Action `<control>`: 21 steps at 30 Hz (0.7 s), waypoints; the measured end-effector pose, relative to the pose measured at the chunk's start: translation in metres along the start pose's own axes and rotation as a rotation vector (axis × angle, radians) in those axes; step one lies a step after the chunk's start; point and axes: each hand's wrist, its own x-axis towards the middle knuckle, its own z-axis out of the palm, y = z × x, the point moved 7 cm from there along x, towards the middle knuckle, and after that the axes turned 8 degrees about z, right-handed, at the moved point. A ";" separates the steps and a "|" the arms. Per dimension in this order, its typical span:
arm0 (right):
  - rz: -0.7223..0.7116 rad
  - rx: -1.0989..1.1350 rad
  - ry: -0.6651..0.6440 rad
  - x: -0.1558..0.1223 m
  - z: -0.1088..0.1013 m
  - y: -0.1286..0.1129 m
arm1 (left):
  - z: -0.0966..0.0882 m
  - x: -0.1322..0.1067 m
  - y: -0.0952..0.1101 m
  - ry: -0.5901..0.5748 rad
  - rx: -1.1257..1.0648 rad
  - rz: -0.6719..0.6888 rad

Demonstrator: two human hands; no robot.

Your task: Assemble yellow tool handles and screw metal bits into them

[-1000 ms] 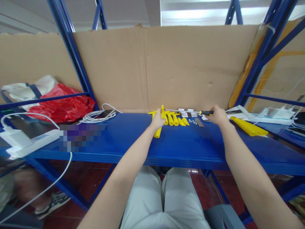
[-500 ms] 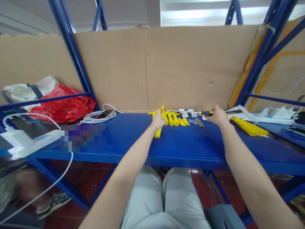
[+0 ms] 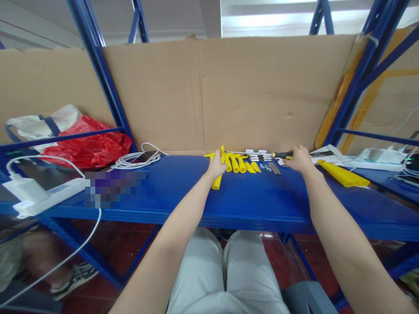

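Observation:
My left hand (image 3: 216, 166) is closed round a yellow plastic T-shaped handle (image 3: 216, 182), whose tubular end sticks out below the fingers. In my right hand (image 3: 298, 158) is a screwdriver (image 3: 281, 155) with a black and yellow grip. Its long thin shaft lies level and points left to the top of the held handle; whether the tip touches is too small to tell. Between the hands lie several more yellow handles (image 3: 242, 165), small yellow pointed pieces (image 3: 255, 166), tiny screws (image 3: 265, 167) and a flat grey strip (image 3: 274, 168).
Black-and-white packets (image 3: 257, 155) lie by the cardboard wall (image 3: 248, 91). A long yellow piece (image 3: 343, 173) is at right on the blue shelf (image 3: 248, 200). At left are a coiled white cable (image 3: 135, 161), a red bag (image 3: 88, 141) and a power strip (image 3: 55, 195).
Both hands keep their grips in nearly the same place. The screwdriver and my right hand have shifted very slightly to the left.

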 end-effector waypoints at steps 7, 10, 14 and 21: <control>0.080 0.024 -0.091 -0.002 0.005 0.004 | 0.001 0.001 0.000 -0.012 -0.007 0.011; 0.016 0.023 -0.126 0.000 0.006 -0.002 | 0.001 -0.001 0.001 -0.027 0.027 -0.014; -0.052 -0.014 -0.101 0.002 0.002 -0.008 | 0.001 -0.004 0.002 -0.051 0.038 -0.033; -0.077 -0.078 -0.047 -0.002 0.000 -0.008 | 0.004 -0.004 0.004 -0.097 0.066 -0.028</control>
